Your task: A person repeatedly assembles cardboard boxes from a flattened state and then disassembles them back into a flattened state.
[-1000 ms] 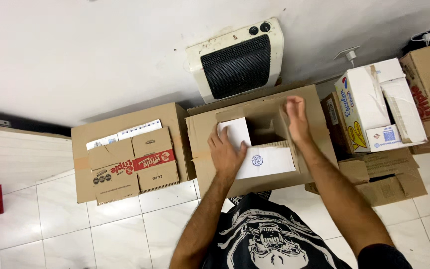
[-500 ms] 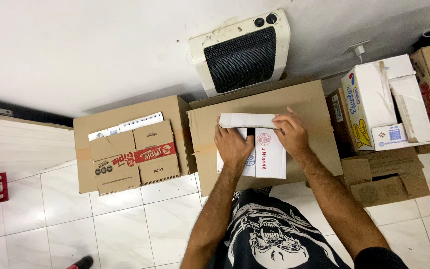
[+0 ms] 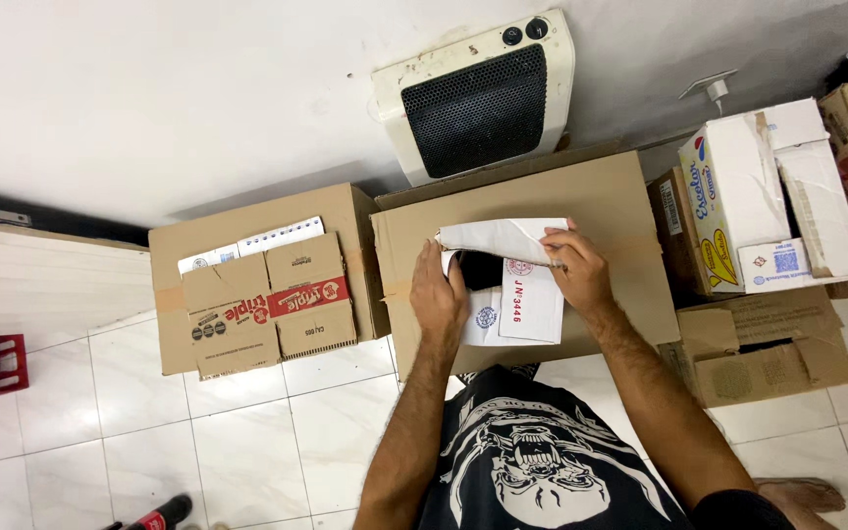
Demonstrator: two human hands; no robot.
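Head view. Left hand (image 3: 439, 294) lies flat, fingers narrow, pressing the white envelope (image 3: 527, 304) from its 9 o'clock edge. The envelope rests on the closed cardboard box (image 3: 620, 211). Right hand (image 3: 576, 270), at the envelope's 1 o'clock, pinches the raised flap (image 3: 493, 236) between its fingers.

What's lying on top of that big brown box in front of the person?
On the big brown box lie white envelopes under both hands; the left hand covers part, and something dark between stays unclear.
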